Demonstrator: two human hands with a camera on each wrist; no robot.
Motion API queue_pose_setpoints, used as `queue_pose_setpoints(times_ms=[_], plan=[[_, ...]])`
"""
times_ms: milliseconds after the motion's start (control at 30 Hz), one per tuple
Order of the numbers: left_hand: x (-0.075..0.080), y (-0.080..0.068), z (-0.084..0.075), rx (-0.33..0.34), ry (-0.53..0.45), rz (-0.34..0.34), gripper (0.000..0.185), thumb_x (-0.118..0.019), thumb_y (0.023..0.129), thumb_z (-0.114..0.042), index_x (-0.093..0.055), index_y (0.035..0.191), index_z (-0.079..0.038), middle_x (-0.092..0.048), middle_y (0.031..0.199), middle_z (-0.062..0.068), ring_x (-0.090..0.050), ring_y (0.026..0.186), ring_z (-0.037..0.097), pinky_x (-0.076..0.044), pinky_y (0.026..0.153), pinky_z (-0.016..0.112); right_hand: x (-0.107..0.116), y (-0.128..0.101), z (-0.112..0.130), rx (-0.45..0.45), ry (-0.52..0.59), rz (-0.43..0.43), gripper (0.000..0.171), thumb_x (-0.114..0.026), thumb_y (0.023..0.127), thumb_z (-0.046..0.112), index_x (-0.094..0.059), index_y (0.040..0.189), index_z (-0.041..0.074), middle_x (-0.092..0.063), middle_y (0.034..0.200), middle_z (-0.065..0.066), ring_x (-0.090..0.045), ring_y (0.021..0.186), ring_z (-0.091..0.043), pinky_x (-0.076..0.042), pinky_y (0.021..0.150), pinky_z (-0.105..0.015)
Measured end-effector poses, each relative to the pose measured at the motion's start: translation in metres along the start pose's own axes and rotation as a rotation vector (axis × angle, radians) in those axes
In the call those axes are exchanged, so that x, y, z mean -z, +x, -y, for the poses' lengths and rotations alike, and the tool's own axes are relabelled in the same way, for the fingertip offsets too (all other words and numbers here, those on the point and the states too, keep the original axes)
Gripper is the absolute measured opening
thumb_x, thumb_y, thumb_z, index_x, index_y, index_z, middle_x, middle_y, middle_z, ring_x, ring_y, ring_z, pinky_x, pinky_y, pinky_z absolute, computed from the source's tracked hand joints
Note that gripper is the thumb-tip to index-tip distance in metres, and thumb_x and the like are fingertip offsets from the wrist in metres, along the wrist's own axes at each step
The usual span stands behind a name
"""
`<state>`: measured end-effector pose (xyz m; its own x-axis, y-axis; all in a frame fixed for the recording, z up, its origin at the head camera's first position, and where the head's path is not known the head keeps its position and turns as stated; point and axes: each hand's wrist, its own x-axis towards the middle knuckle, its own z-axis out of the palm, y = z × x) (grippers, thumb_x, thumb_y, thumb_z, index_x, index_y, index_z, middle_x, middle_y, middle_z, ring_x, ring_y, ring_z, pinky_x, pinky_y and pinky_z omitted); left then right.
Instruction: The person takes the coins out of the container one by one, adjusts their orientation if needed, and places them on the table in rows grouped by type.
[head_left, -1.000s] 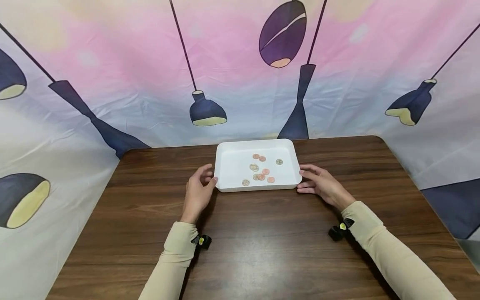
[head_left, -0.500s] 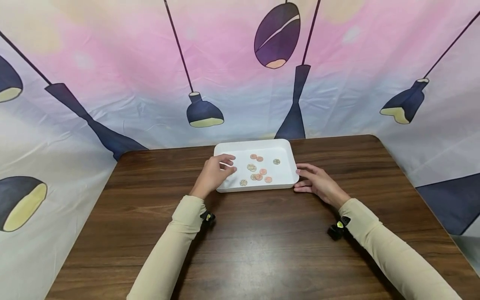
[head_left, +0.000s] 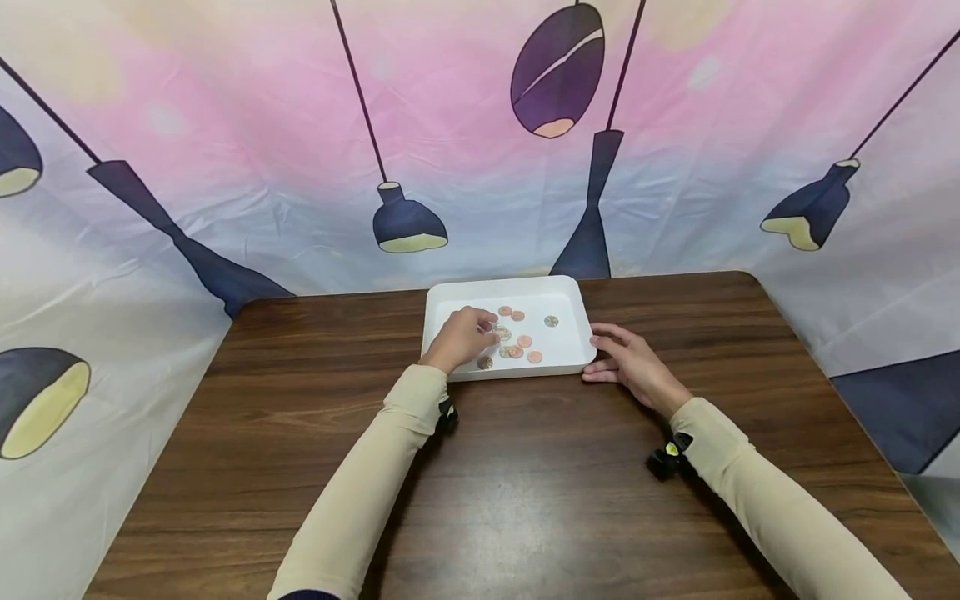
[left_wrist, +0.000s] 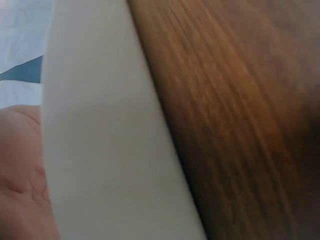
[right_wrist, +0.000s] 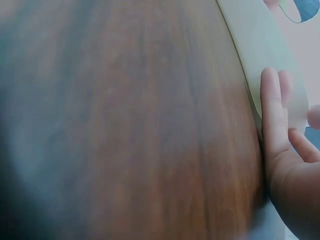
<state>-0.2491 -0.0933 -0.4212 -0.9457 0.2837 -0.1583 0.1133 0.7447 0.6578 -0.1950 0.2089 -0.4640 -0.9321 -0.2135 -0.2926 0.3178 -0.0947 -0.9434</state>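
A white rectangular tray (head_left: pixel 552 361) lies at the far side of the table, holding several coins. Some coins are copper-coloured, like this copper coin (head_left: pixel 535 357); others look silvery or brassy, like the silvery coin (head_left: pixel 551 321) at the right. My left hand (head_left: pixel 461 337) reaches over the tray's left part, thumb and fingertips apart beside a pale coin (head_left: pixel 503 333). Whether it touches that coin cannot be told. At the tray's right front corner, my right hand (head_left: pixel 633 367) touches the outer wall with extended fingers (right_wrist: pixel 272 110). The left wrist view hides the left fingertips behind the tray wall.
The brown wooden table (head_left: pixel 495 483) extends in front of the tray and to both sides. Behind its far edge hangs a cloth backdrop (head_left: pixel 480 125) printed with lamps. A wrist camera (head_left: pixel 663 458) sits under the right wrist.
My left hand has moved from the tray's left edge, up over the rim and rightward to the coins. The right hand stays at the right corner. The coins look roughly unmoved.
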Motion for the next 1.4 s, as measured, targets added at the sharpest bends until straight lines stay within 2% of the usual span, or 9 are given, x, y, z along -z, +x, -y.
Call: queue_pose_setpoints(times_ms=[100, 233, 467, 667, 800, 933, 1033, 1167, 1400], plan=[[-0.001, 0.004, -0.002, 0.011, 0.018, -0.015, 0.038, -0.068, 0.101, -0.012, -0.07, 0.138, -0.007, -0.071, 0.123, 0.013, -0.066, 0.107, 0.026, -0.059, 0.089, 0.038, -0.003, 0.004, 0.001, 0.01, -0.003, -0.01, 0.054, -0.05, 0.113, 0.018, -0.033, 0.163, 0.003, -0.052, 0.129, -0.022, -0.074, 0.077, -0.016, -0.067, 0.084, -0.036], [-0.005, 0.008, 0.003, 0.012, -0.011, -0.038, 0.035, -0.067, 0.1, -0.009, -0.074, 0.134, -0.011, -0.07, 0.12, 0.012, -0.065, 0.099, 0.025, -0.057, 0.082, 0.033, -0.003, 0.006, 0.003, -0.003, 0.001, -0.012, 0.054, -0.049, 0.113, 0.017, -0.033, 0.163, 0.004, -0.052, 0.129, -0.022, -0.074, 0.076, -0.016, -0.067, 0.083, -0.036], [-0.013, 0.013, 0.015, 0.022, -0.08, -0.065, 0.026, -0.072, 0.099, -0.009, -0.078, 0.124, -0.015, -0.07, 0.113, 0.008, -0.062, 0.099, 0.022, -0.055, 0.082, 0.031, -0.001, 0.004, 0.002, -0.017, 0.004, -0.004, 0.056, -0.049, 0.114, 0.018, -0.031, 0.164, 0.004, -0.054, 0.125, -0.021, -0.074, 0.076, -0.015, -0.067, 0.084, -0.036], [-0.014, 0.013, 0.018, -0.027, -0.027, -0.061, 0.017, -0.07, 0.102, -0.01, -0.074, 0.119, -0.009, -0.068, 0.11, 0.008, -0.061, 0.101, 0.023, -0.056, 0.09, 0.037, -0.001, 0.003, 0.002, -0.018, 0.003, -0.005, 0.055, -0.049, 0.114, 0.018, -0.032, 0.164, 0.004, -0.054, 0.127, -0.021, -0.074, 0.077, -0.015, -0.067, 0.085, -0.036], [-0.012, 0.013, 0.017, -0.068, 0.008, -0.075, 0.011, -0.063, 0.107, -0.015, -0.07, 0.112, -0.007, -0.068, 0.101, 0.007, -0.06, 0.09, 0.021, -0.054, 0.082, 0.033, -0.002, 0.003, 0.002, -0.016, -0.003, -0.007, 0.055, -0.05, 0.114, 0.019, -0.032, 0.164, 0.005, -0.052, 0.13, -0.021, -0.074, 0.077, -0.015, -0.067, 0.085, -0.035], [-0.007, 0.011, 0.016, -0.091, 0.006, -0.046, 0.022, -0.057, 0.108, -0.012, -0.07, 0.124, -0.005, -0.069, 0.105, 0.01, -0.061, 0.089, 0.021, -0.054, 0.079, 0.031, -0.002, 0.005, 0.002, -0.006, -0.009, -0.007, 0.057, -0.051, 0.113, 0.021, -0.032, 0.164, 0.004, -0.052, 0.131, -0.022, -0.074, 0.078, -0.016, -0.067, 0.085, -0.035], [-0.003, 0.009, 0.018, -0.075, -0.006, -0.013, 0.027, -0.062, 0.103, -0.007, -0.071, 0.129, -0.006, -0.068, 0.111, 0.011, -0.06, 0.096, 0.022, -0.054, 0.083, 0.033, -0.003, 0.006, 0.002, 0.004, -0.014, -0.006, 0.056, -0.051, 0.114, 0.021, -0.032, 0.164, 0.004, -0.052, 0.132, -0.022, -0.074, 0.079, -0.016, -0.066, 0.086, -0.035], [-0.003, 0.007, 0.023, -0.045, -0.046, 0.009, 0.022, -0.074, 0.097, -0.008, -0.076, 0.119, -0.01, -0.065, 0.104, 0.007, -0.057, 0.096, 0.021, -0.052, 0.083, 0.032, -0.004, 0.006, 0.001, -0.003, -0.025, -0.009, 0.055, -0.05, 0.114, 0.02, -0.033, 0.164, 0.004, -0.052, 0.132, -0.022, -0.074, 0.078, -0.015, -0.067, 0.085, -0.035], [-0.008, 0.006, 0.02, -0.114, 0.0, -0.004, 0.014, -0.08, 0.095, -0.013, -0.077, 0.107, -0.007, -0.064, 0.098, 0.007, -0.056, 0.091, 0.021, -0.052, 0.081, 0.033, -0.003, 0.005, 0.0, 0.0, -0.023, -0.022, 0.055, -0.05, 0.113, 0.019, -0.033, 0.163, 0.004, -0.052, 0.131, -0.022, -0.074, 0.077, -0.015, -0.067, 0.084, -0.035]])
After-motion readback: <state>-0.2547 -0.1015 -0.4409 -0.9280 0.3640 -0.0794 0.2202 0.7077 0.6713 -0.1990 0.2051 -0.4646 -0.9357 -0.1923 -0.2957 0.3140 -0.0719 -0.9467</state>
